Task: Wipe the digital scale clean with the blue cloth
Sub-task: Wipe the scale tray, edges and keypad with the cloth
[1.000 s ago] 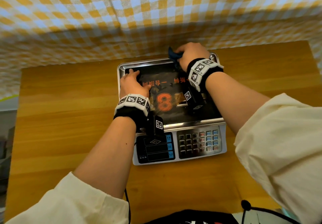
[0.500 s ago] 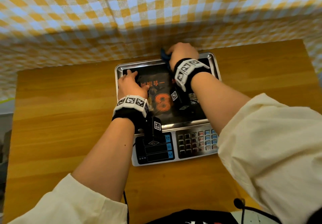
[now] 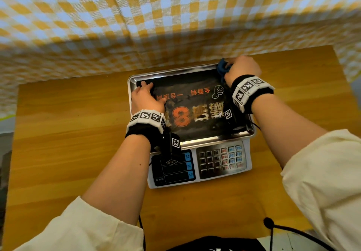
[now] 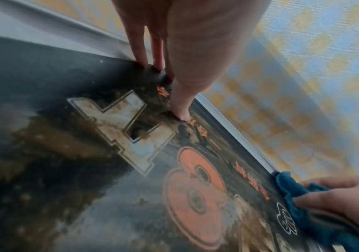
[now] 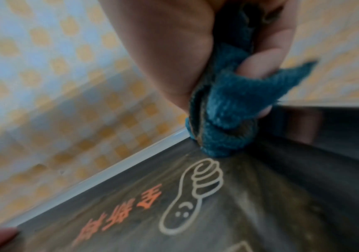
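Note:
The digital scale (image 3: 222,161) stands mid-table, with a steel pan and a black printed sheet (image 3: 191,102) smeared with brown grime (image 4: 51,136). My right hand (image 3: 241,69) grips the bunched blue cloth (image 3: 222,68) and presses it onto the pan's far right corner; the cloth (image 5: 228,109) sits wadded between thumb and fingers in the right wrist view. My left hand (image 3: 145,96) rests on the pan's far left part, its straight fingers (image 4: 180,102) pressing down on the sheet. The blue cloth (image 4: 299,204) shows at the far end in the left wrist view.
The scale's keypad (image 3: 220,159) and display panel (image 3: 175,168) face me at the near side. A yellow and blue checked cloth (image 3: 175,16) hangs right behind the scale. The wooden table (image 3: 68,133) extends left and right. A black cable (image 3: 289,229) lies near the front edge.
My right hand has swept the blue cloth rightward along the pan's far edge, from near its middle to the far right corner. The left hand stays pressed on the left side.

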